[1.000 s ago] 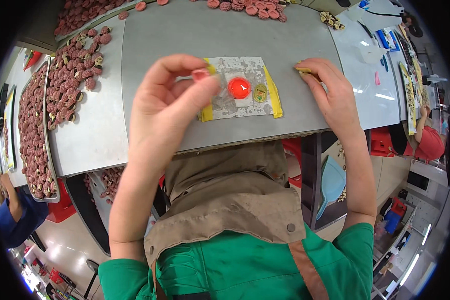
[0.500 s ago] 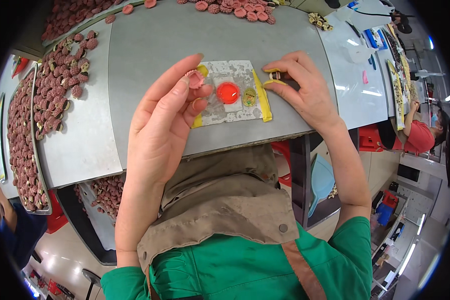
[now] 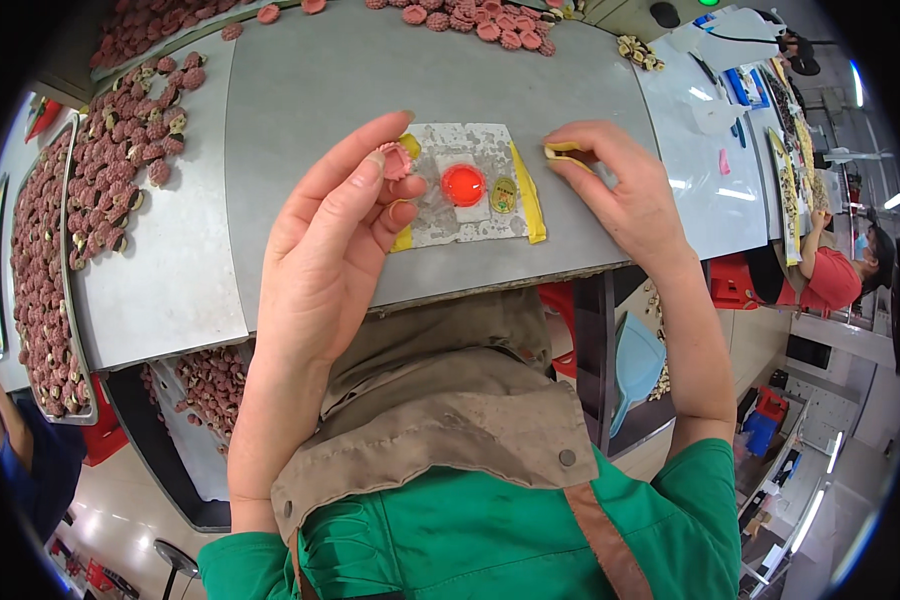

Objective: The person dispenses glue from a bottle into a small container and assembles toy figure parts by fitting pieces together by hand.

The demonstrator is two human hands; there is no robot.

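Observation:
Between the thumb and fingers of my left hand [image 3: 340, 210] is a small pink hollow shell with a bumpy rim [image 3: 395, 161], its hollow side showing. My right hand [image 3: 615, 180] pinches a small pale piece [image 3: 550, 153], mostly hidden by yellow-covered fingertips. It is held above the table, right of a mottled white board [image 3: 440, 232] edged with yellow tape. On that board sit a small round dish, glossy red inside [image 3: 463, 186], and a green-and-gold oval [image 3: 503, 196]. My left fingertips hover over the board's left edge.
Pink bumpy pieces are heaped on the left of the table [image 3: 130, 170], in a long metal tray [image 3: 92, 375], and at the far edge [image 3: 485, 25]. Cream-and-dark pieces [image 3: 640, 52] lie far right. A blue dustpan [image 3: 638, 360] is below. A person in red [image 3: 835, 270] sits at right.
My right hand has shifted slightly right, away from the board, and less of the small piece shows between its fingertips. My left hand keeps the pink shell in nearly the same place.

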